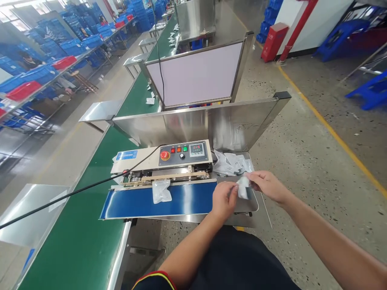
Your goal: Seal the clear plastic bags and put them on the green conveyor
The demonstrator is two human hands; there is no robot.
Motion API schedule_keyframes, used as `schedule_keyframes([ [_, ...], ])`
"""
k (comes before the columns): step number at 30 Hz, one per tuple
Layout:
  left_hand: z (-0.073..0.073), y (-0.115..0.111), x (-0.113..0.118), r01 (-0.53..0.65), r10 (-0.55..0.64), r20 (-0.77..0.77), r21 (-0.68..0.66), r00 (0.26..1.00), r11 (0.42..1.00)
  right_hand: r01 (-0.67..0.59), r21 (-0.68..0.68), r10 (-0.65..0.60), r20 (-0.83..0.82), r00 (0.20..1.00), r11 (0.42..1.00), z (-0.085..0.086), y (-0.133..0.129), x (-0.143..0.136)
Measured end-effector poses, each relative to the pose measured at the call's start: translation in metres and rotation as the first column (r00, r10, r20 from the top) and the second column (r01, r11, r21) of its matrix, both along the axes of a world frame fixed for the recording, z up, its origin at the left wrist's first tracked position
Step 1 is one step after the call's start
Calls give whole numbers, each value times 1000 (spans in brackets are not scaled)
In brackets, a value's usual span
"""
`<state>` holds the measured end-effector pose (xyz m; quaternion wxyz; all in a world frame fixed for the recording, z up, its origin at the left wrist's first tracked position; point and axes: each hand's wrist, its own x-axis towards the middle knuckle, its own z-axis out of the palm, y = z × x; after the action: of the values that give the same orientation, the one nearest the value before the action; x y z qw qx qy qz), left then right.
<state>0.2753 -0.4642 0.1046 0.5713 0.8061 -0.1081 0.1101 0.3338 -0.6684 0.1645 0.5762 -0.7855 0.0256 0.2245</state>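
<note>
Between my two hands is a small white plastic bag (243,187), held up over the metal plate at the right end of the band sealer (142,162). My left hand (224,198) pinches the bag's left edge with thumb and fingers. At its upper right edge, my right hand (266,184) is closed on the same bag. A second white bag (162,191) lies on the sealer's blue belt (190,199), its top edge at the sealing band. Just beyond my hands, a pile of white bags (231,163) rests on the metal surface. The bag's contents cannot be made out.
A green conveyor belt (75,225) runs along the left, with small white packets (150,100) farther up. A steel partition (187,125) stands behind the sealer. A black cable (78,191) crosses over the sealer and the conveyor. Blue stools (370,90) stand at the right.
</note>
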Motion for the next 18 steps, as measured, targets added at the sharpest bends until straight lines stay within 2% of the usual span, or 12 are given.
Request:
schedule_keyframes([
  [3, -5, 1, -8, -77, 62, -207, -64, 976, 995, 37, 165, -31, -37, 999, 986, -27, 11, -27],
  [5, -12, 0, -13, -133, 93, -289, -121, 953, 984, 90, 237, -80, -50, 996, 967, -45, 19, -42],
  [8, -23, 1, -18, -191, 106, -343, -224, 933, 956, 164, 234, -160, -38, 986, 958, -65, 29, -53],
  [14, -31, 5, -20, -135, -72, -411, -452, 909, 882, 167, 145, -177, 60, 982, 975, -78, 33, -48],
  [18, -29, 1, -22, -169, -83, -476, -464, 876, 870, 198, 74, -202, 46, 978, 977, -76, 28, -50],
])
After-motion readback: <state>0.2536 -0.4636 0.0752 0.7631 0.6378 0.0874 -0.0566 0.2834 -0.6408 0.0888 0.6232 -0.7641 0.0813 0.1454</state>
